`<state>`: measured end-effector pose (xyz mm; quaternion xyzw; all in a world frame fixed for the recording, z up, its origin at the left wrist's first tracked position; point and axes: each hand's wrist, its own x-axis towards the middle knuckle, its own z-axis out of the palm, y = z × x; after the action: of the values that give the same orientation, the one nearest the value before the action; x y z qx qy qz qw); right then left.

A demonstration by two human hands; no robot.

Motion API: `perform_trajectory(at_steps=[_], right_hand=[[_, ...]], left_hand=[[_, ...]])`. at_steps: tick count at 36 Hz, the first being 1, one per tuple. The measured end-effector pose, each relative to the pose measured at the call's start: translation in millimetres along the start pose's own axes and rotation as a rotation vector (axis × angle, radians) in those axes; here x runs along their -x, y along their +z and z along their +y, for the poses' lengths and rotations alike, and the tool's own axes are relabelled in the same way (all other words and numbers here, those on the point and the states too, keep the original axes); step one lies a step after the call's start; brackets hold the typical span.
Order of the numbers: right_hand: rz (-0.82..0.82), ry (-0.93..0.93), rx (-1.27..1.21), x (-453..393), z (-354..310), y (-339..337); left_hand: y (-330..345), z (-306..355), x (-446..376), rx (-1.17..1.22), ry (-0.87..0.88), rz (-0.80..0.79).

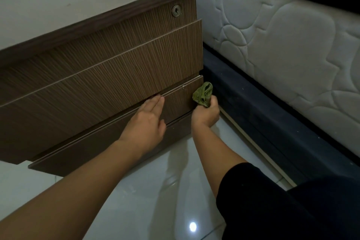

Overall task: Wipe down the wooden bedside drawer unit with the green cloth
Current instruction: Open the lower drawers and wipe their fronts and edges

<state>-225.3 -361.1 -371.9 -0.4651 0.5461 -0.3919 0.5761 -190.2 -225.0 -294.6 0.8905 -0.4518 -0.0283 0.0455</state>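
The wooden drawer unit [109, 60] fills the upper left, with striped brown fronts and a round lock [176, 10] near its top right corner. My left hand [148, 121] lies flat with straight fingers on the lowest drawer front, fingertips at the gap under the middle drawer. My right hand [206, 113] grips the crumpled green cloth [203, 93] at the right edge of that lowest drawer front, next to the unit's lower right corner.
A white quilted mattress [282, 48] on a dark bed base [263, 115] runs along the right, close beside the unit. Glossy white floor tiles [155, 191] lie below. My dark-clothed knee [282, 206] fills the lower right.
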Motion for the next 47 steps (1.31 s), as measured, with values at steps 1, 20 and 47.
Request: perform_trajectory(at_steps=[1,20,47], right_hand=[[0.006,0.010,-0.004,1.9,0.3,1.4],[-0.107,0.143,0.059,71.6,29.8,30.8],[-0.430,0.145,0.230,230.3,72.4,76.8]], left_hand=[[0.0,-1.8,2.2,0.000,-0.003,-0.004],[-8.5,-42.7,42.3,0.057,-0.073,-0.033],[-10.7,-142.8,154.1,0.085,-0.258,0.093]])
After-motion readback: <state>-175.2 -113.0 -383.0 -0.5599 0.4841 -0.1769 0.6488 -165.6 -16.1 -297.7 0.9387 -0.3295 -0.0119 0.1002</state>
